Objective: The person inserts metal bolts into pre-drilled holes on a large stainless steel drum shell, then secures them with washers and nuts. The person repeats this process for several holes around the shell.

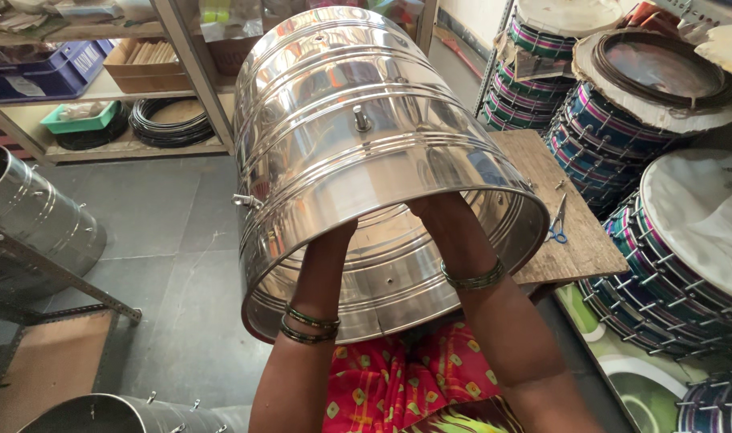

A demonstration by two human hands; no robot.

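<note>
A large shiny steel drum shell (358,152) lies tilted with its open end toward me. Both my forearms reach into that opening. My left hand (334,240) is inside up to the wrist, fingers hidden by the rim. My right hand (446,220) also goes inside near the upper inner wall, fingers hidden. Green bangles circle both wrists. A small bolt (361,119) sticks out of the shell's top side, and another lug (246,200) shows on its left flank.
A wooden board (574,240) with blue-handled pliers (556,228) lies to the right. Stacked finished drums (662,160) crowd the right side. More steel shells (37,216) sit at left and lower left. Shelves (125,96) with boxes and coiled rings stand behind.
</note>
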